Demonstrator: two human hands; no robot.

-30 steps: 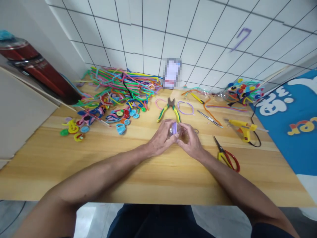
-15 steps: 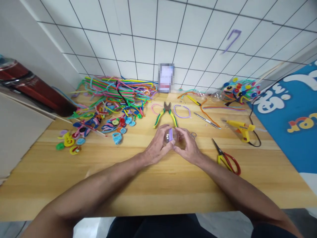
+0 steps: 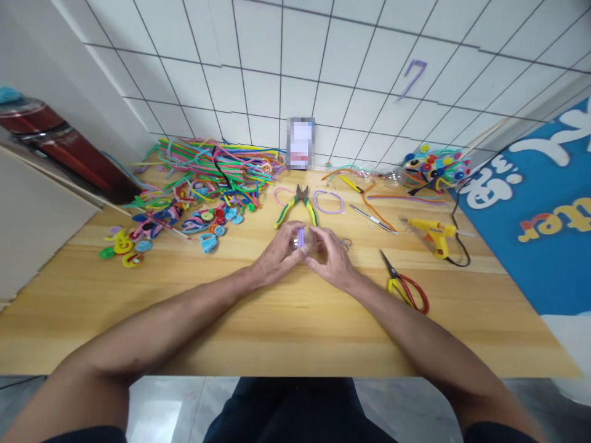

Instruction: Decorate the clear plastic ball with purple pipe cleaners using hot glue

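Between my two hands is a clear plastic ball with purple fuzzy strips running around its middle. My left hand is curled around the ball's left side, its thumb pressed near the strips. On the opposite side, my right hand cups the ball with bent fingers and thumb. The fingers partly cover the ball. Just beyond them lie green-and-yellow pliers with their jaws apart. A purple pipe cleaner loop and a pink one flank the pliers.
Pipe cleaners and colourful small pieces are heaped at left, near a dark red cylinder. Scissors, a yellow glue gun with a cord, a pen, a yellow cutter and a decorated figure occupy the right.
The whole view has shifted, so the table's things appear slightly farther left and higher. Both hands keep their hold on the ball, with little change in finger position.
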